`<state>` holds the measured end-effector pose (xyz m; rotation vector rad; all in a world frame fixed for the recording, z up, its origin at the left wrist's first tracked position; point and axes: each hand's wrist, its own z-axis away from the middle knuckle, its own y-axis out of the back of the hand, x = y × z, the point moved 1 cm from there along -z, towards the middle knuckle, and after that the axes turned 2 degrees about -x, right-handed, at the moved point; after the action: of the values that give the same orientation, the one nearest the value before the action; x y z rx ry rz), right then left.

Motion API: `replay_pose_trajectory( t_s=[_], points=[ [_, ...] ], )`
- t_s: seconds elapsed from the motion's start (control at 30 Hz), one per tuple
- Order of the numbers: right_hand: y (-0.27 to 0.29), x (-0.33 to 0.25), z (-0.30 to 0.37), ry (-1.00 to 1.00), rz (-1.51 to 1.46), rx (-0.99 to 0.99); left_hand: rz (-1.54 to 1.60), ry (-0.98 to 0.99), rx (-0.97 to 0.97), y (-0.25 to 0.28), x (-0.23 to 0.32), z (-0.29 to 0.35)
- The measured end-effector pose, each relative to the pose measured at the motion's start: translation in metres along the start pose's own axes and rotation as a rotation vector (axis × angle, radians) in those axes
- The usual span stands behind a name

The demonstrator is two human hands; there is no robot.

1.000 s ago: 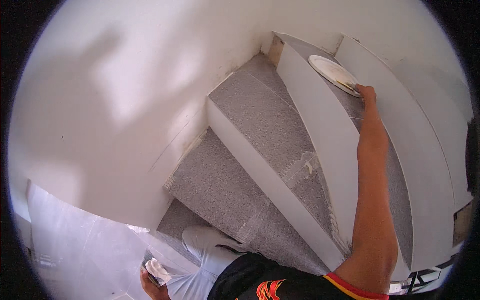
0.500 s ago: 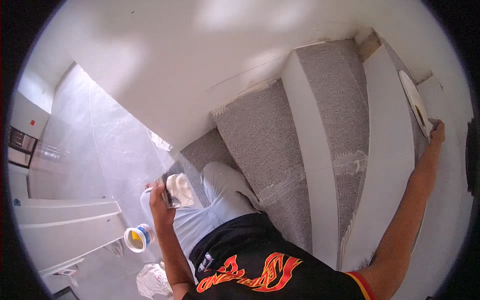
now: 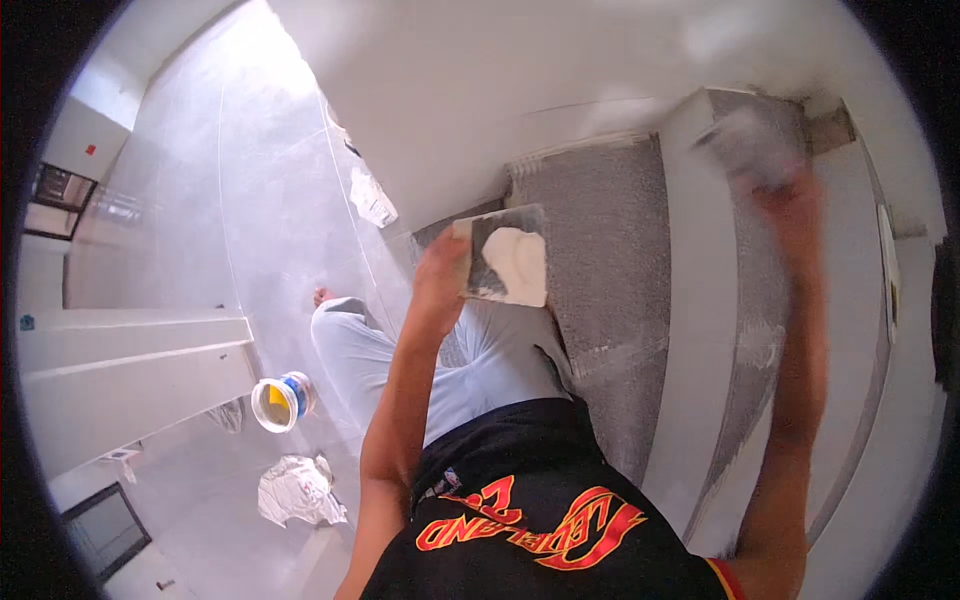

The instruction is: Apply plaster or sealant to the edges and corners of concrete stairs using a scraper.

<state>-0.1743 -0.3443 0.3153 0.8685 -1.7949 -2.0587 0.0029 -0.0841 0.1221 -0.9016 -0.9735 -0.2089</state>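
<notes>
Left hand grasping a rectangular putty blade (image 3: 486, 243) by its near edge, white putty (image 3: 520, 265) spread just right of those fingers! Across the grey stair tread (image 3: 605, 240), the right hand (image 3: 787, 205), blurred, grips a smeary scraper (image 3: 742, 142) jutting up-left of it; yellow-lined bucket (image 3: 299, 393) well left of both.

Bright overall, strongest light top left; the glossy pale grey tiled floor (image 3: 262, 60) blows out there. Soft bright patches on the smooth white wall (image 3: 560, 50). Bare right hand (image 3: 788, 200) and its flat greyish tool (image 3: 745, 142) motion-smeared; flat square dark-grey plate (image 3: 490, 284) fairly sharp. Fisheye bends edges near the rim, corners black, bluish fringe.
</notes>
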Motion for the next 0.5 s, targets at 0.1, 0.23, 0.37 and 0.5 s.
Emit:
replay_pose_trajectory(
  t_s=[0.1,0.23,0.37,0.5],
  points=[
    [-0.087,-0.052,0.03,1.008,-0.107,-0.025,0.012,0.045,-0.063,0.003,-0.01,-0.012],
    [-0.127,-0.071,0.044,1.068,0.071,-0.065,-0.117,0.062,0.002,0.012,-0.032,-0.022],
    [-0.143,-0.069,0.038,1.23,0.167,-0.255,-1.089,-0.302,0.202,0.048,-0.057,-0.023],
    [-0.147,-0.005,-0.022,0.72,0.089,-0.288,-0.712,-0.294,0.283,0.098,-0.05,-0.025]
  ],
)
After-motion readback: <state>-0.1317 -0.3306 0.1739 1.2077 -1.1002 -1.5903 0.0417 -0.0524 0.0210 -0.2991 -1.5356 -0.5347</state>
